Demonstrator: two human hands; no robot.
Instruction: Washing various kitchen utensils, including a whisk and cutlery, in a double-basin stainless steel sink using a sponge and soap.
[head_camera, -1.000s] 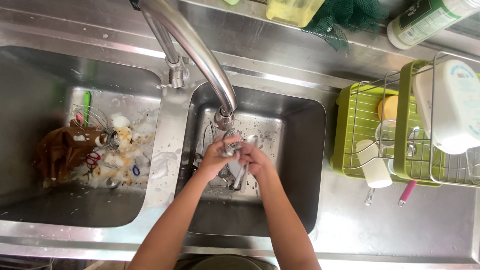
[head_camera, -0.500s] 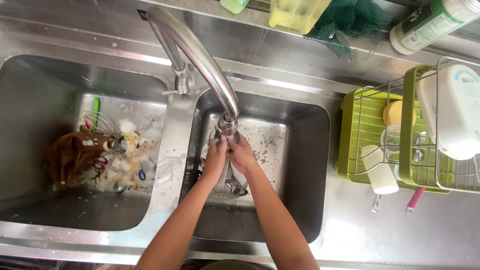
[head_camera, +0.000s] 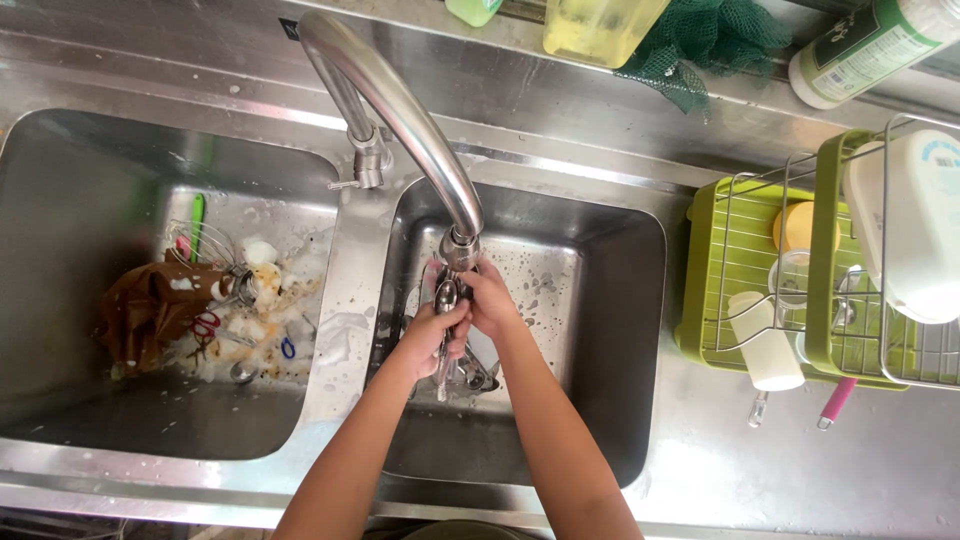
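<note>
Stainless steel double sink (head_camera: 620, 215) fills my view from above, 2 basins, with a curved chrome tap (head_camera: 400, 110) arching over the right one. My left hand (head_camera: 432, 335) and right hand (head_camera: 490, 300) meet right under the spout, both closed around a bunch of shiny metal cutlery (head_camera: 447, 300), what looks like a spoon bowl sticking up between them, handles running down toward me to the basin floor. Long axis is roughly vertical in frame, in line with the spout. Right hand sits higher, nearer the spout, left hand lower on the shafts, fingers curled tight. More metal pieces (head_camera: 475, 375) lie on the basin floor just below the hands; can't count them, my fingers cover most. Can't tell whether water is running. Left basin holds a brown cloth (head_camera: 150, 305) touching a soapy heap with a wire whisk (head_camera: 205, 245) and a green utensil (head_camera: 197, 215). Right of the sink, a green draining tray with wire rack (head_camera: 745, 260) carries a white plastic container (head_camera: 915, 225), cut off at the frame edge. Behind the tap, a yellow liquid bottle (head_camera: 595, 25) and a green net scrubber (head_camera: 715, 45), both partly cropped.
</note>
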